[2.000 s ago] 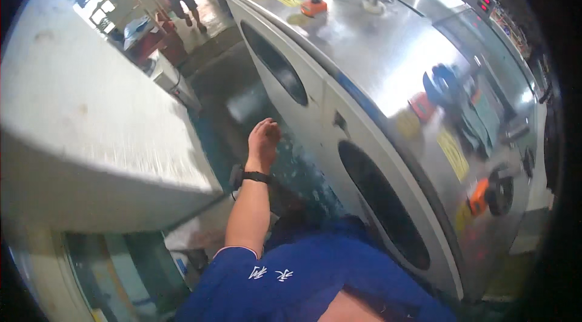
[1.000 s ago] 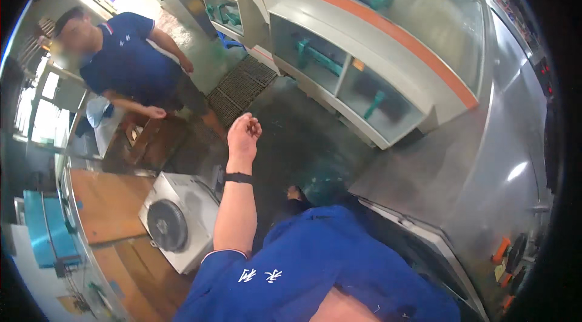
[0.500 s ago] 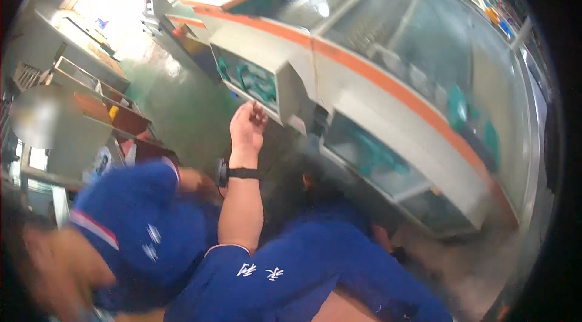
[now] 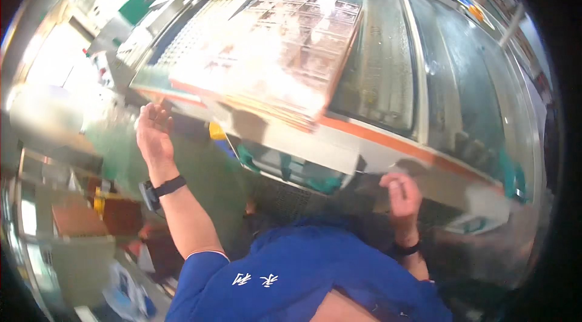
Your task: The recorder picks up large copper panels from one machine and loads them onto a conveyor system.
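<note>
Strong white light comes through a bright opening (image 4: 57, 49) ahead on my left, washing out that far end of the room, while the green floor (image 4: 206, 179) runs from there toward me and darkens around a black grating (image 4: 285, 197). Close on my left I have a pale cabinet (image 4: 82, 264), reddish-brown boxes (image 4: 124, 216) and a bluish-white plastic-looking bundle (image 4: 127, 295), all softened by blur.
</note>
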Demonstrator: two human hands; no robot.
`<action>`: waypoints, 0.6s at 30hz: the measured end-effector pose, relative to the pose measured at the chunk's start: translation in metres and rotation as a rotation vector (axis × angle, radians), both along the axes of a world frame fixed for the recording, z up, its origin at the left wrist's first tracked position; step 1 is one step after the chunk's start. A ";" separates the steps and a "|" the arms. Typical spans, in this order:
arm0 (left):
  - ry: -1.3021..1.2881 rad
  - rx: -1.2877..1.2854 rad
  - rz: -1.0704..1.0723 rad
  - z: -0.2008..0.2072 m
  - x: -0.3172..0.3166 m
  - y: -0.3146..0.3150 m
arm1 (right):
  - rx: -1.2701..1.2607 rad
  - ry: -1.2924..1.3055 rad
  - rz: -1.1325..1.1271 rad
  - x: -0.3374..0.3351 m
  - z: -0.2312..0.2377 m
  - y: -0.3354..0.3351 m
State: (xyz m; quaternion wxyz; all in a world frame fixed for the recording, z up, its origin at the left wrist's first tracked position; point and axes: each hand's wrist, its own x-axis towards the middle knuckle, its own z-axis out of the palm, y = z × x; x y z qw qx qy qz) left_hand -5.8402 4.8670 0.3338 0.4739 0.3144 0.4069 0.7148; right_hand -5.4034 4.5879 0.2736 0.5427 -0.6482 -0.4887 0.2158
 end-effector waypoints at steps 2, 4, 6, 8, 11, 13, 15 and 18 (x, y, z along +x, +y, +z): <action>0.029 0.000 -0.172 0.002 -0.014 0.058 | 0.276 -0.064 -0.105 -0.032 0.011 0.042; 0.212 -0.097 -0.426 0.016 -0.009 0.098 | 0.284 -0.112 -0.259 -0.072 0.035 0.078; 0.332 -0.162 -0.608 0.023 0.001 0.122 | 0.334 -0.139 -0.317 -0.099 0.051 0.111; 0.174 -0.167 -0.905 0.032 0.006 0.136 | 0.366 -0.349 -0.359 -0.121 0.068 0.135; 0.321 -0.253 -1.094 0.025 -0.003 0.181 | 0.229 -0.319 -0.337 -0.141 0.095 0.162; 0.424 -0.225 -1.115 0.037 0.004 0.180 | 0.136 -0.434 -0.329 -0.151 0.104 0.168; 0.424 -0.203 -1.149 0.035 0.003 0.189 | 0.029 -0.506 -0.320 -0.155 0.104 0.170; 0.458 -0.174 -1.223 0.022 -0.004 0.214 | 0.007 -0.608 -0.315 -0.162 0.100 0.168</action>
